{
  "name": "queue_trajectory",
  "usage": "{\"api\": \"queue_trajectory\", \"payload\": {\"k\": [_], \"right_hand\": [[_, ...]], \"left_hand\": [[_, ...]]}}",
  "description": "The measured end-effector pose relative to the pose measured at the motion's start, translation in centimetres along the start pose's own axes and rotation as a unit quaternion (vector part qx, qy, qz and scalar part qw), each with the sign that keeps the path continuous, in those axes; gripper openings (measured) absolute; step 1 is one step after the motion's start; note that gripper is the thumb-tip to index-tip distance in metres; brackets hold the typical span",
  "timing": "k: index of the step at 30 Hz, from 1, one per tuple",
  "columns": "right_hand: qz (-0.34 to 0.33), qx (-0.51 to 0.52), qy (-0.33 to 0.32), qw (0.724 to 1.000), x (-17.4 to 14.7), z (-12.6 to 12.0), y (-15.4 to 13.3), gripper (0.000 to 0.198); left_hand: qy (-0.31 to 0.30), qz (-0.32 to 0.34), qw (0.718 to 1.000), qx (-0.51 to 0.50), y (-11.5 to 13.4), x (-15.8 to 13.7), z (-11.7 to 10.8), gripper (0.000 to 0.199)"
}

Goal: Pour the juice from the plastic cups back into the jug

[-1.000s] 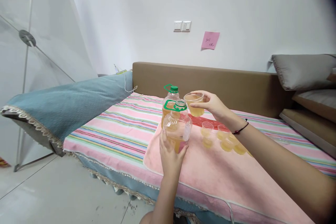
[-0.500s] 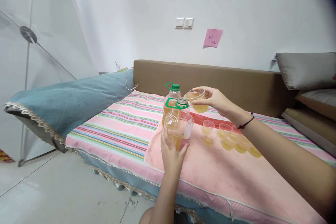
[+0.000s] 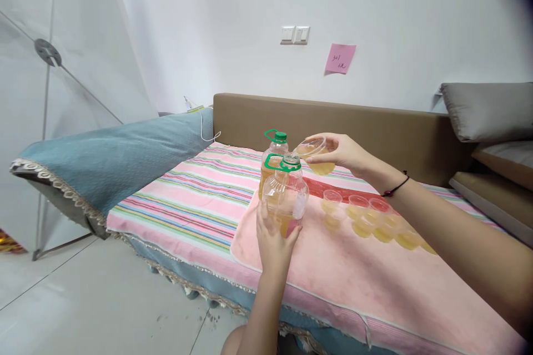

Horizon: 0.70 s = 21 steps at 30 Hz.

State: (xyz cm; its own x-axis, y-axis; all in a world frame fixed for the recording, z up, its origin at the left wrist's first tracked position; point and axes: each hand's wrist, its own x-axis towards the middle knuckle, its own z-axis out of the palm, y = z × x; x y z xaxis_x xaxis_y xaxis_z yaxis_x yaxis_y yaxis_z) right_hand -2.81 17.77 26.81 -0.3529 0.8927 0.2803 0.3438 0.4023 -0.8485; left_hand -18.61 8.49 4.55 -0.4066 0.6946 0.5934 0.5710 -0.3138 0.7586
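Over striped bedding (image 3: 179, 199), at frame centre: clasping an upright, uncapped bottle (image 3: 287, 191) in the left hand (image 3: 275, 245); gripping a cup (image 3: 323, 168) in the right hand (image 3: 348, 152), tilted leftward, rim at the right edge of the bottle's mouth, contact unclear.

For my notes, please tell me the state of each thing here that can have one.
Front bottle: uncapped, partly filled, upright
Back bottle: capped, upright
Cup in right hand: tilted, partly filled
Cups on pink cloth: upright, with liquid
Wall switches: on or off unclear
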Motion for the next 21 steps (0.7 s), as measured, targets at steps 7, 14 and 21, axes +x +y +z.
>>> {"api": "queue_trajectory", "payload": {"k": [7,14,21], "right_hand": [[-0.004,-0.043,0.003,0.999,-0.1,-0.1,-1.0,0.061],[-0.002,-0.068,-0.011,0.998,0.0,-0.4,-1.4,0.063],[-0.014,-0.088,-0.04,0.995,0.2,-0.7,-1.8,0.063]], "left_hand": [[0.011,-0.002,1.0,0.004,-0.1,0.0,0.2,0.109],[0.009,0.004,1.0,0.009,0.1,0.0,0.1,0.11],[0.002,0.001,1.0,0.012,0.2,0.1,-0.1,0.109]]}}
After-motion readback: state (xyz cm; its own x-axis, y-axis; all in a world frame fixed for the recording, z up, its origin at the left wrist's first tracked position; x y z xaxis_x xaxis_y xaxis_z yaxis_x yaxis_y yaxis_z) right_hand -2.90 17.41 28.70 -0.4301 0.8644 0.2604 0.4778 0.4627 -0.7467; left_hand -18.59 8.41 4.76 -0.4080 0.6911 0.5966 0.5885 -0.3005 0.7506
